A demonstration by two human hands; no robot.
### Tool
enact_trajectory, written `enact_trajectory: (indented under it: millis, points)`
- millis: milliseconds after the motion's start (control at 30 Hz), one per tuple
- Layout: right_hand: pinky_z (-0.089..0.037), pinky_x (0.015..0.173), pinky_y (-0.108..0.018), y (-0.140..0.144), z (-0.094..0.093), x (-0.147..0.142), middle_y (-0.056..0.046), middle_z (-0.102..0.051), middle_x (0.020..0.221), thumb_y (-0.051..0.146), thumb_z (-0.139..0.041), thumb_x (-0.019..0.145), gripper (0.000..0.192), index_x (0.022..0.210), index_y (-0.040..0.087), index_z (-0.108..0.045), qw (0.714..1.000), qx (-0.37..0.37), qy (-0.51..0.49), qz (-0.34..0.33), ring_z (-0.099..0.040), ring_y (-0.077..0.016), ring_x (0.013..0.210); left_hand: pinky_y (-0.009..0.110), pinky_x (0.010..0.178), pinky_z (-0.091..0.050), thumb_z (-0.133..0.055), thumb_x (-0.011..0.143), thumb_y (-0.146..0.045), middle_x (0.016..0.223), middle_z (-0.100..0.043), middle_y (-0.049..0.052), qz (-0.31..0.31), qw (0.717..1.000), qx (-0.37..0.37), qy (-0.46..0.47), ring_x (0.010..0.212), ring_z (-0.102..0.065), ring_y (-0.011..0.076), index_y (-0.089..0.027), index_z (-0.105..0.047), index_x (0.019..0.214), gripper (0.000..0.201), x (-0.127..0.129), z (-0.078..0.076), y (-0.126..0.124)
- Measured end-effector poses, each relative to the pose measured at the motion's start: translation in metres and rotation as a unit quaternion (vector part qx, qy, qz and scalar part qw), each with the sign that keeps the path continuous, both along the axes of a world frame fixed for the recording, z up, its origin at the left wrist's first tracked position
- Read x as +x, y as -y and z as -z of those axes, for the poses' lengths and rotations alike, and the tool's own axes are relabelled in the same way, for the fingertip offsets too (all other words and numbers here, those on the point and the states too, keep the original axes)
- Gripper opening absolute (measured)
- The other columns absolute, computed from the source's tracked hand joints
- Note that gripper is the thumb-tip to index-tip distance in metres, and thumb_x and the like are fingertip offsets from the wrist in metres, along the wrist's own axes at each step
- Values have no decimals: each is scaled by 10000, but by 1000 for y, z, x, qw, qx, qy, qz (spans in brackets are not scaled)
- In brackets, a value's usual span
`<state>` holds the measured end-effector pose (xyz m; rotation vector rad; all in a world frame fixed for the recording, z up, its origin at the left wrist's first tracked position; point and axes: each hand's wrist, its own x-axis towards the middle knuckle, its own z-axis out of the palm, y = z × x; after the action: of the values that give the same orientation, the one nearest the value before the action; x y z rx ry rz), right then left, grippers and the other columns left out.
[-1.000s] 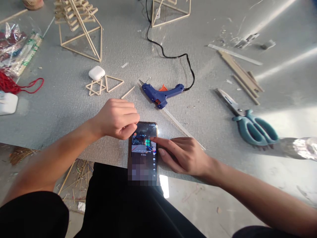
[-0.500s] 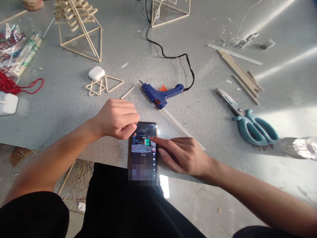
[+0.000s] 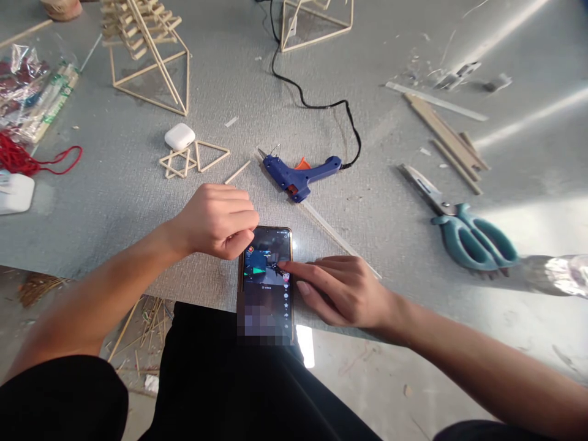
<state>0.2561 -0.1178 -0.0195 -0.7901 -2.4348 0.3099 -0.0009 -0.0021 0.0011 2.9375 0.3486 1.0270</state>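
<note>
A smartphone (image 3: 266,269) with a lit screen lies at the table's near edge; its lower part is blurred out. My right hand (image 3: 342,288) has its index finger stretched out to the screen's right side, with the thumb apart from it and no object held. Beside the phone's top left corner, my left hand (image 3: 218,220) rests curled into a fist, nothing showing from it. Beyond the phone lies a blue glue gun (image 3: 301,177) with a clear glue stick (image 3: 335,233) in its back. A short wooden stick (image 3: 237,172) lies past my left hand.
Small stick triangles (image 3: 212,155) lie near a white earbud case (image 3: 179,136). A stick frame (image 3: 149,67) stands at the back left. Blue-handled scissors (image 3: 478,236), wooden strips (image 3: 445,141) and a clear bottle (image 3: 558,274) are right. Red cord (image 3: 27,156) lies left.
The picture on the phone screen is different. My right index finger has shifted slightly down on the screen; my left hand stays put.
</note>
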Motion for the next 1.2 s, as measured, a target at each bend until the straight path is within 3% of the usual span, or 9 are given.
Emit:
enact_trajectory:
  millis: [200, 300, 433, 700, 800, 933, 1067, 1200]
  points:
    - [-427, 481, -299, 0, 2, 3, -6, -612, 653, 241, -392, 1013, 290, 1104, 118, -639, 992, 67, -50, -94, -554, -154, 552, 292, 528, -366, -446, 790, -114, 544, -458, -30, 3, 1000, -1, 3, 523, -393, 132, -213, -442, 606, 209, 0, 0, 0]
    - [-399, 473, -296, -1, 2, 3, 14, -567, 612, 245, -406, 1001, 281, 1086, 133, -649, 990, 77, -50, -102, -506, -147, 522, 290, 527, -374, -444, 792, -121, 542, -470, -29, 3, 1000, 0, 2, 519, -403, 130, -214, -442, 603, 210, 0, 0, 0]
    - [-422, 500, -286, -2, 1, 2, 20, -564, 621, 254, -428, 996, 268, 1108, 144, -645, 991, 68, -34, -111, -548, -146, 555, 293, 522, -375, -454, 788, -122, 539, -467, -29, 5, 1000, 1, 4, 520, -409, 133, -216, -442, 605, 205, 0, 0, -1]
    - [-454, 535, -301, -1, 2, 5, -27, -650, 708, 255, -353, 1044, 348, 1207, 100, -617, 994, 44, -23, -101, -600, -162, 609, 293, 585, -442, -482, 790, -120, 632, -575, -22, -22, 999, -35, 13, 596, -523, 136, -218, -532, 725, 128, 2, 0, 1]
    - [-447, 528, -301, -2, 1, 5, -22, -647, 713, 265, -314, 1064, 372, 1255, 98, -587, 997, 26, -7, -78, -578, -152, 578, 320, 686, -500, -525, 820, -162, 750, -652, -1, -28, 999, -45, 13, 722, -607, 161, -215, -588, 886, 106, 5, -1, 1]
    - [-440, 514, -299, -2, 0, 4, -3, -618, 694, 265, -303, 1070, 376, 1321, 99, -528, 999, 3, 7, -44, -544, -142, 542, 392, 910, -525, -608, 869, -291, 1051, -727, 40, -28, 997, -66, -13, 1036, -648, 222, -219, -590, 1107, 249, 6, -1, 0]
    - [-414, 486, -287, -1, 1, 3, 24, -582, 658, 237, -318, 1059, 361, 1348, 115, -497, 1000, -7, 2, -17, -504, -125, 495, 485, 1090, -450, -674, 867, -514, 1336, -655, 83, -26, 992, -112, -60, 1301, -542, 297, -232, -539, 1302, 536, 5, 0, -1]
    - [-409, 489, -282, -2, 1, 3, 28, -573, 654, 246, -317, 1061, 361, 1340, 117, -506, 1000, -8, 5, -18, -507, -121, 495, 557, 1175, -355, -690, 839, -627, 1478, -556, 112, -36, 986, -140, -87, 1417, -435, 344, -246, -474, 1415, 724, 5, 2, -2]
